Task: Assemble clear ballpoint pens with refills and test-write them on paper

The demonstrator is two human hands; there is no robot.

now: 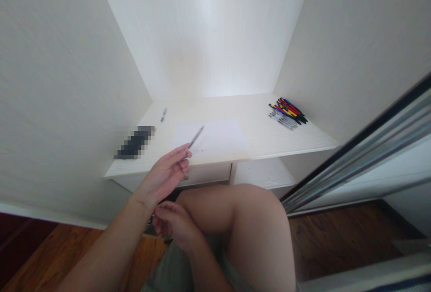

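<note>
My left hand (166, 173) is raised in front of the desk edge. Its fingers pinch a slim grey pen (195, 138), which points up and to the right over a white sheet of paper (215, 137). The sheet carries a few small marks near its front edge. My right hand (173, 224) rests low on my lap beside my raised knee (245, 220), under the left forearm. Its fingers are curled together, and I cannot make out whether anything is in them.
The white desk (262, 144) sits in a narrow alcove between white walls. A bundle of several coloured pens (288, 113) lies at its right, a single pen (163, 114) at back left, and a blurred dark object (134, 143) at left. Drawers sit below; wooden floor underneath.
</note>
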